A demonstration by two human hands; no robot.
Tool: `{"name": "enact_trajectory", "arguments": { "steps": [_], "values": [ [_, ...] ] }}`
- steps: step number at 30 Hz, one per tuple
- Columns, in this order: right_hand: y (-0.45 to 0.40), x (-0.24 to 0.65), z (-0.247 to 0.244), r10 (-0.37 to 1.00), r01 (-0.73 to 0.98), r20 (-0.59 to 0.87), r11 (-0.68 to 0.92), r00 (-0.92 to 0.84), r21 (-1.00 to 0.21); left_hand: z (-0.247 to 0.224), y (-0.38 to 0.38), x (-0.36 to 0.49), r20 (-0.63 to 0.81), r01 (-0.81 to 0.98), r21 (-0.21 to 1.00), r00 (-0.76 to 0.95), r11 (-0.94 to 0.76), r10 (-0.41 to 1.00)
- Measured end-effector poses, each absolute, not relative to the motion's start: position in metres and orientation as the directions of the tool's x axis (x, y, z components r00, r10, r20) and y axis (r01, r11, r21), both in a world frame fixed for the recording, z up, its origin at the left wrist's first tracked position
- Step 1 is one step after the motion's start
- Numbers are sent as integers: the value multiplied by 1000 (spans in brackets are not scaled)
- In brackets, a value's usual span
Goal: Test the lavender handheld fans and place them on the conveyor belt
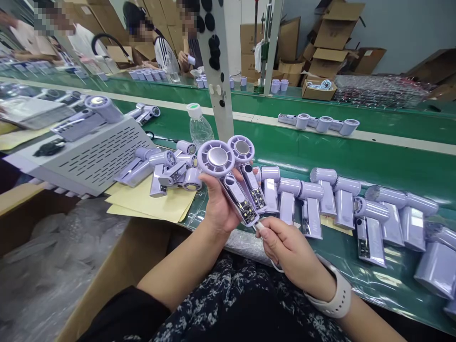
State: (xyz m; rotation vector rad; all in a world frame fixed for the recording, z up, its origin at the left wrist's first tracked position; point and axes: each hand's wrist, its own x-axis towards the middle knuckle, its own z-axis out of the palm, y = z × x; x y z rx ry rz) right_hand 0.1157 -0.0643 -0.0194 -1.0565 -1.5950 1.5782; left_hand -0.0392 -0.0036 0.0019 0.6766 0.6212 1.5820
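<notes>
My left hand [218, 209] is wrapped round two lilac handheld fans, held side by side above the bench edge. The nearer fan [216, 160] and the farther fan [242, 147] have round slotted heads with silver centres. Their handles are uncovered, with circuit boards and small lit spots showing. At the nearer handle's lower end, my right hand [285, 242] pinches the white plug [260, 227] of a cable. The plug touches that end; how deep it sits I cannot tell. A white cable [277, 267] loops below my right hand.
Several lilac fans [313, 216] lie along the bench to the right, and more [174, 166] lie by yellow sheets [149, 202]. A grey vented box [103, 152], a plastic bottle [199, 126] and a metal post [221, 71] stand nearby. Co-workers sit across the line.
</notes>
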Motion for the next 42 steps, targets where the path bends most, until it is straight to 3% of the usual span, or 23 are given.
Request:
{"name": "enact_trajectory", "arguments": {
  "steps": [5,8,12,17,24,29,35,38,42],
  "values": [
    [-71,107,-22,845,-53,-109,-160,-524,-986,-5,-6,-39,40,-732,681,-9,-34,999],
    [-76,99,-25,878,-134,-101,-184,-468,-974,-8,-7,-35,64,-746,663,-23,-60,998],
    [-77,97,-26,898,-130,-99,-169,-428,-977,-10,-7,-31,113,-729,677,-29,-98,993],
    [-73,109,-22,906,135,99,168,-411,-976,-8,-11,-26,64,-783,621,20,-24,998],
    [-76,108,-24,859,80,342,399,-381,-914,3,-14,-30,46,-888,455,94,63,994],
    [-76,104,-26,944,63,167,192,-284,-979,1,-15,-37,104,-861,508,102,36,989],
    [-82,94,-36,978,-135,-68,-95,-195,-986,-16,-19,-28,257,-776,601,-37,-190,966],
    [-80,98,-37,972,-45,-26,-37,-234,-998,-20,-17,-29,245,-800,586,28,-125,969],
    [-70,113,-32,952,39,151,167,-266,-985,-15,-9,-41,223,-809,576,20,-115,975]
  ]
}}
